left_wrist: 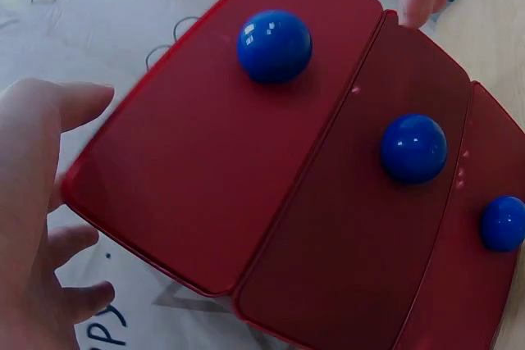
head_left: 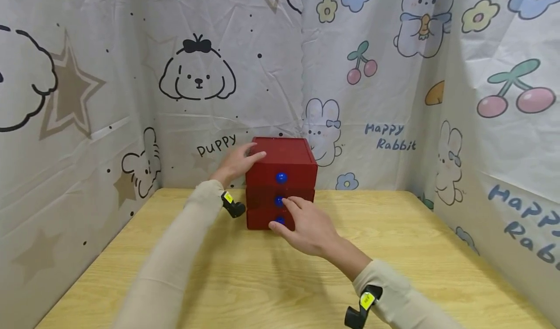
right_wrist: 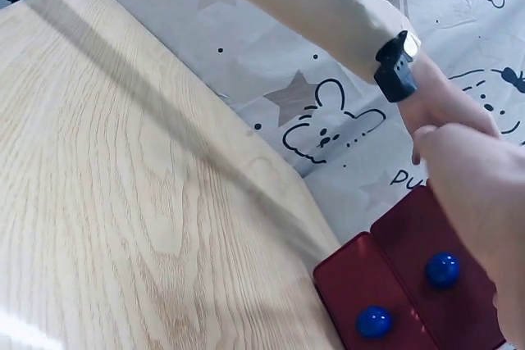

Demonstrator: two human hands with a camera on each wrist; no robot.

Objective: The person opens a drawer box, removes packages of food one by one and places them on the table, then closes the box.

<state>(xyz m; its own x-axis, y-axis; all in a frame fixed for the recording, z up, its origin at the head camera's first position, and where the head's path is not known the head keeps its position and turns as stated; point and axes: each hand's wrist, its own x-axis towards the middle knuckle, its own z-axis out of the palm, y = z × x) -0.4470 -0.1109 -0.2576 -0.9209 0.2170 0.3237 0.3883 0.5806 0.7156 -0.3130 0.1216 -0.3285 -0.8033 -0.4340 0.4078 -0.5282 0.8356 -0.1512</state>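
A red cabinet of three stacked drawers [head_left: 281, 151] stands on the table, each drawer front bearing a round blue knob. At its upper left corner is my left hand [head_left: 238, 162], thumb toward the top and the other fingers by the left side; whether they touch it cannot be told. My right hand [head_left: 312, 227] reaches in front of the lower drawers, fingers extended and thumb apart, partly covering the right of the cabinet. The top knob [left_wrist: 275, 47], middle knob [left_wrist: 413, 149] and bottom knob [left_wrist: 503, 224] all show in the left wrist view, none of them gripped.
The light wooden table [head_left: 210, 280] spreads around the cabinet. A patterned cloth [head_left: 271, 76] with puppies, rabbits and cherries hangs behind and on both sides, close behind the cabinet. Each sleeve carries a small black camera, the left one [head_left: 233, 205] near the cabinet's left side.
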